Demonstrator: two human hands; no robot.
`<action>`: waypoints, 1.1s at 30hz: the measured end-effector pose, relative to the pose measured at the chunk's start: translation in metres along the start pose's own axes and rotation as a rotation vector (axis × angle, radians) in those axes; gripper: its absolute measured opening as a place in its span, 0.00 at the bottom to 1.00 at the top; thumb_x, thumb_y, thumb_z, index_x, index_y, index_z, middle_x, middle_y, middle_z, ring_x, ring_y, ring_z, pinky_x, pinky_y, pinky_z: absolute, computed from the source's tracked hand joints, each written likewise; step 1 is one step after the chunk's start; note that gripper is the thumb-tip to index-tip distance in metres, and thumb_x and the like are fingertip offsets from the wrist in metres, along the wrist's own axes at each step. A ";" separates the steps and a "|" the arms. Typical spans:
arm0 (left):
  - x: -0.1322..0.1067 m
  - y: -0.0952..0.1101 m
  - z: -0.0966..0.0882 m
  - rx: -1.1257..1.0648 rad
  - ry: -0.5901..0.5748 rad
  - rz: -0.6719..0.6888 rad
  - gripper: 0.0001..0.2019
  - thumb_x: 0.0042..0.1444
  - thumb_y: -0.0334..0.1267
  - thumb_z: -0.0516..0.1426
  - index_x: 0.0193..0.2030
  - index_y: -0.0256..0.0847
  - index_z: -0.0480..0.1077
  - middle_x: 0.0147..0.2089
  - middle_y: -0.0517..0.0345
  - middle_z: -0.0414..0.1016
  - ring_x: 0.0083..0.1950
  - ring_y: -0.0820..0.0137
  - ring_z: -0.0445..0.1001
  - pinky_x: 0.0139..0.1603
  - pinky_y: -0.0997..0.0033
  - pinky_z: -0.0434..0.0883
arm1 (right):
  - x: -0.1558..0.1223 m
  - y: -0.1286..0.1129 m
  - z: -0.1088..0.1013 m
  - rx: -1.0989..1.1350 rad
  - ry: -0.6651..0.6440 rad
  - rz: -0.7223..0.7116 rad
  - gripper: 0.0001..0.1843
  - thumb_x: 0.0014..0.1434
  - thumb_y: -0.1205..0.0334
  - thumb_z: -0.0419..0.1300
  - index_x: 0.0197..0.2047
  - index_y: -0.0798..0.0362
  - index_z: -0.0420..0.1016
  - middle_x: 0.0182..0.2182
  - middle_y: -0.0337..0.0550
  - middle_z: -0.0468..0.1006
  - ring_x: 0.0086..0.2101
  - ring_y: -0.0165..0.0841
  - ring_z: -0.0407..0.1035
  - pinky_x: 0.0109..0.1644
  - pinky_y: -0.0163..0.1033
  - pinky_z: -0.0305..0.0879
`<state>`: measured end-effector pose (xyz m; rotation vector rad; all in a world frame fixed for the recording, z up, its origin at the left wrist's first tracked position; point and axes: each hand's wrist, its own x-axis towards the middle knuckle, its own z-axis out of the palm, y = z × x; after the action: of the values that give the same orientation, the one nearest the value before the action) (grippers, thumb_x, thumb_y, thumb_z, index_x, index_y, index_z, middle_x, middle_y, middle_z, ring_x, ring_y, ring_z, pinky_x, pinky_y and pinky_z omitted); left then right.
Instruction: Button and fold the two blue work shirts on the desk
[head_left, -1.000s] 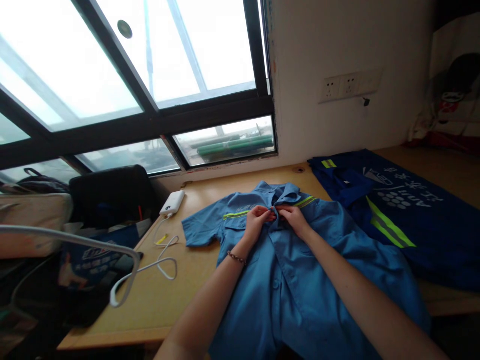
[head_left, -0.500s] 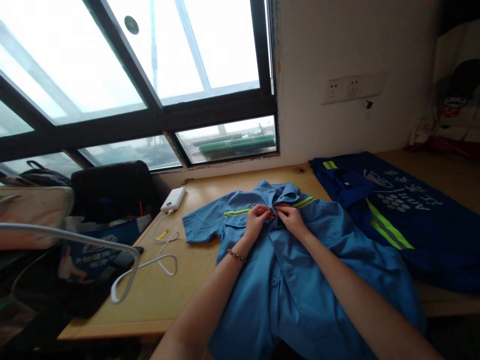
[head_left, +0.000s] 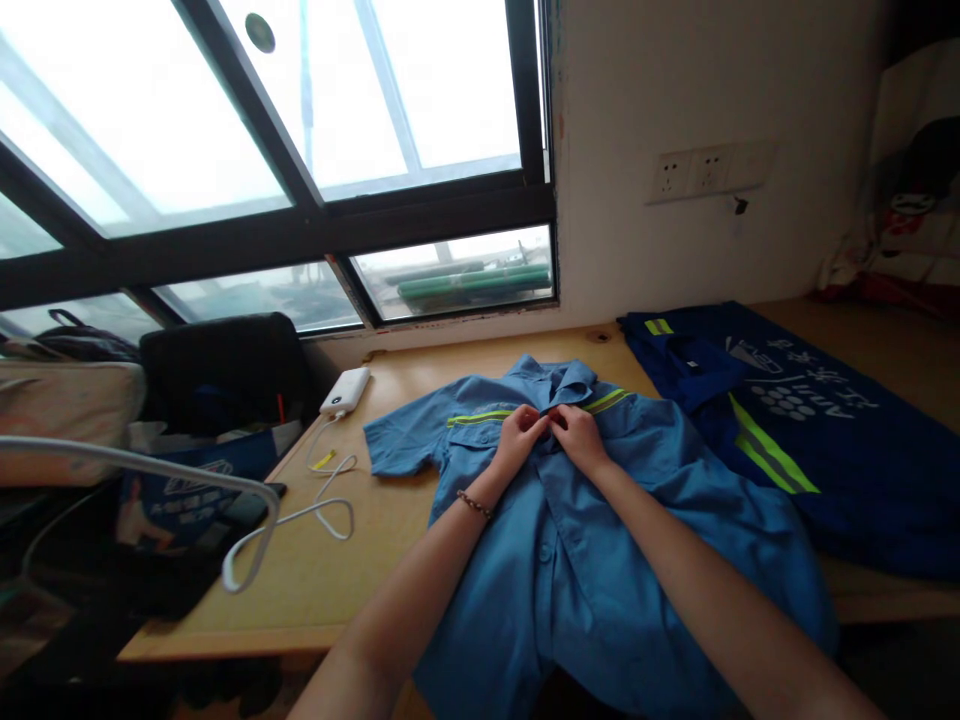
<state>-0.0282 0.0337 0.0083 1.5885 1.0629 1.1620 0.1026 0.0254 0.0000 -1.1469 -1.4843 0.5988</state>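
Observation:
A light blue short-sleeved work shirt (head_left: 495,560) with yellow-green reflective stripes lies front up, its collar toward the window. My left hand (head_left: 519,440) pinches the front placket at chest height, and a beaded bracelet circles that wrist. Close beside it, my right hand (head_left: 579,438) grips the opposite edge of the placket, fingertips nearly meeting the left ones. Whatever sits between the fingertips is hidden. Lower down, a button (head_left: 545,552) shows on the front, where the two edges lie apart toward the hem.
A wooden table (head_left: 300,590) bears the shirt. At right lies a dark blue garment (head_left: 862,480) with white print. A white power bank (head_left: 345,391) with a white cable (head_left: 330,500) rests at left. Bags (head_left: 67,420) and a black chair back (head_left: 225,370) stand beyond the table's left edge.
Both hands stay at the placket, with the fingers shifted slightly and the fingertips closer together. The view has tilted a little.

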 end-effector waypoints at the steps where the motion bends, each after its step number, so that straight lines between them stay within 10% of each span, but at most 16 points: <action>1: 0.001 -0.001 0.000 0.006 0.014 -0.021 0.09 0.46 0.41 0.56 0.26 0.38 0.64 0.22 0.62 0.67 0.25 0.74 0.67 0.27 0.76 0.65 | -0.001 0.000 0.000 -0.011 -0.003 -0.010 0.04 0.44 0.69 0.59 0.24 0.50 0.71 0.24 0.40 0.71 0.28 0.32 0.62 0.37 0.36 0.57; 19: 0.008 -0.013 -0.006 -0.562 0.039 -0.236 0.15 0.35 0.36 0.63 0.29 0.38 0.62 0.25 0.65 0.63 0.24 0.79 0.64 0.25 0.81 0.61 | -0.002 0.010 0.006 -0.166 -0.118 0.012 0.09 0.50 0.57 0.57 0.25 0.54 0.67 0.23 0.40 0.72 0.24 0.30 0.65 0.30 0.33 0.57; 33: 0.007 -0.022 -0.006 -0.432 -0.028 -0.098 0.15 0.42 0.41 0.61 0.32 0.37 0.61 0.23 0.66 0.62 0.22 0.81 0.60 0.23 0.81 0.56 | -0.003 0.008 0.004 -0.210 -0.161 0.027 0.21 0.59 0.49 0.45 0.28 0.55 0.69 0.23 0.43 0.73 0.25 0.31 0.66 0.29 0.31 0.55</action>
<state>-0.0360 0.0471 -0.0097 1.1981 0.7954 1.2027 0.1012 0.0267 -0.0095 -1.3063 -1.7031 0.5746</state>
